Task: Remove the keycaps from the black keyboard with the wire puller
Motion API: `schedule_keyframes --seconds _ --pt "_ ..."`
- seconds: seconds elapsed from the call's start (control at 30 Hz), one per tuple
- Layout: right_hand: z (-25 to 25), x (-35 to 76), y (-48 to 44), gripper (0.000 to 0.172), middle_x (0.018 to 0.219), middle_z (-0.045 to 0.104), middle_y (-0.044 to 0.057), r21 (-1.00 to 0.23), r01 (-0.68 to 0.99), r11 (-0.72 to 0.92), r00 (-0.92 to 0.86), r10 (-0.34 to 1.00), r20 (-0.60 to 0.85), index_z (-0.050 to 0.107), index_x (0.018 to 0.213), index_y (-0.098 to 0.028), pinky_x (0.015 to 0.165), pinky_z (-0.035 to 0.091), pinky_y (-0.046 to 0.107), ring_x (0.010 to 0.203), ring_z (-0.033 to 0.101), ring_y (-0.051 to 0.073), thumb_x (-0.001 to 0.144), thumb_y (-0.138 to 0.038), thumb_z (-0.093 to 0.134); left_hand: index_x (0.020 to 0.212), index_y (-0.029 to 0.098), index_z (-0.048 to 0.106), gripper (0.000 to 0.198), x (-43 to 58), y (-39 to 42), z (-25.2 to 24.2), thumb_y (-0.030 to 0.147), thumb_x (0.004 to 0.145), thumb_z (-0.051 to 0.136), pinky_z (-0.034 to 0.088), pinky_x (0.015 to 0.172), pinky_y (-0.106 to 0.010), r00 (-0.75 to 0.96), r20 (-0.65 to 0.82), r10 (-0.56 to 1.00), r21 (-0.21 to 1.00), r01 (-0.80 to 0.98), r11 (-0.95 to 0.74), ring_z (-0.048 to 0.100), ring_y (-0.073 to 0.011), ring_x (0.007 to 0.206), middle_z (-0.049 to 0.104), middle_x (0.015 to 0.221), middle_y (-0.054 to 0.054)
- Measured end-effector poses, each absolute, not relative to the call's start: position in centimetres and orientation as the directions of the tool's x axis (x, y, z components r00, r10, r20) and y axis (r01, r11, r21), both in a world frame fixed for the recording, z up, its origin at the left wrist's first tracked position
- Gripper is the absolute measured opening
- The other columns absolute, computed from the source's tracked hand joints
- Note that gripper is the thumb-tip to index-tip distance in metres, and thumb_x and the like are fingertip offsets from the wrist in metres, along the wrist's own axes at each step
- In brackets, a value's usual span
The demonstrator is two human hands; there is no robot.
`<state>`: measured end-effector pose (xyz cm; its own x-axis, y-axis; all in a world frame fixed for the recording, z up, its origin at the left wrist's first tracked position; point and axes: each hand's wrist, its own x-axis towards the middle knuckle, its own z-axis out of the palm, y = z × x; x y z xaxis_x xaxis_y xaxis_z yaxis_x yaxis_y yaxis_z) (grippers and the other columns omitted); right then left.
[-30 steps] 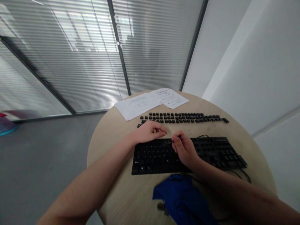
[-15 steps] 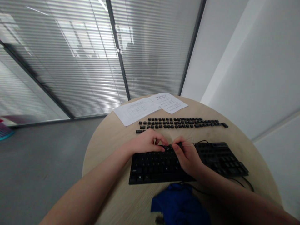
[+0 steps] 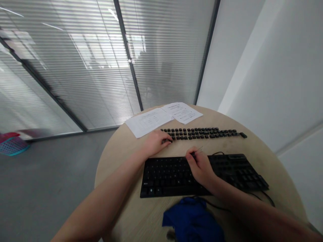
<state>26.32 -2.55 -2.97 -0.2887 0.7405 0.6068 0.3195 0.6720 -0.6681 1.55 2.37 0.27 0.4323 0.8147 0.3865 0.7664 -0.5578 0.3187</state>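
Note:
My left hand [image 3: 155, 143] is at the left end of the rows of loose black keycaps [image 3: 200, 132]. Its thumb and fingers pinch a small black keycap [image 3: 170, 140] just above the table, and the hand covers part of the nearest row. My right hand [image 3: 200, 165] is closed over the middle of the black keyboard [image 3: 164, 173]. Out of this fist stick a dark handle and thin wire of what looks like a keycap puller [image 3: 200, 149]. Some upper keys of the keyboard look bare, though dim light hides the detail.
Two printed paper sheets [image 3: 148, 121] lie at the far side of the round wooden table [image 3: 118, 148]. A blue cloth [image 3: 193, 220] is at the near edge, beside the keyboard's cable [image 3: 214, 205]. A pink and blue basket [image 3: 13, 144] stands on the floor at left.
My left hand has moved from the keyboard's top row up and left to the keycap rows, with a keycap in its fingers. My right hand stays over the keyboard.

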Motion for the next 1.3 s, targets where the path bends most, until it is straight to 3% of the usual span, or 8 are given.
schedule_keyframes --seconds 0.13,0.47,0.73,1.3 --pt "-3.0 26.1 -2.4 0.024 0.064 0.064 0.001 -0.675 0.313 0.668 -0.309 0.744 0.593 0.060 0.083 -0.023 0.060 0.045 0.030 0.059 0.062 0.019 0.102 -0.033 0.049 0.095 0.024 0.076 0.006 2.2 2.8 -0.4 0.022 0.091 0.072 0.049 0.093 -0.039 0.476 0.340 0.811 0.178 0.814 -0.553 0.070 -0.0219 0.097 0.080 0.097 -0.001" --pt "-3.2 26.0 -2.3 0.033 0.061 0.061 0.000 -0.713 0.281 0.643 -0.362 0.759 0.541 0.060 0.084 -0.022 0.058 0.042 0.031 0.054 0.059 0.018 0.105 -0.044 0.048 0.095 0.024 0.078 0.010 3.4 2.8 1.7 0.024 0.089 0.070 0.046 0.091 -0.038 0.497 0.212 0.842 0.045 0.855 -0.516 0.068 -0.0229 0.095 0.079 0.096 -0.003" --pt "-3.1 26.0 -2.3 0.030 0.063 0.062 0.000 -0.729 0.274 0.627 -0.375 0.768 0.519 0.061 0.085 -0.022 0.059 0.042 0.030 0.057 0.060 0.018 0.104 -0.042 0.050 0.093 0.025 0.078 0.011 3.2 3.2 -0.3 0.027 0.087 0.069 0.039 0.100 -0.044 0.469 0.214 0.857 0.025 0.874 -0.485 0.066 -0.0254 0.098 0.078 0.091 -0.003" --pt "-2.8 26.2 -2.4 0.025 0.064 0.064 0.000 -0.710 0.279 0.646 -0.382 0.753 0.536 0.061 0.083 -0.022 0.060 0.044 0.030 0.057 0.060 0.017 0.101 -0.037 0.052 0.089 0.024 0.074 0.008 2.7 3.3 -0.4 0.026 0.086 0.067 0.037 0.099 -0.046 0.424 0.227 0.876 0.030 0.897 -0.442 0.063 -0.0268 0.101 0.078 0.096 -0.004"
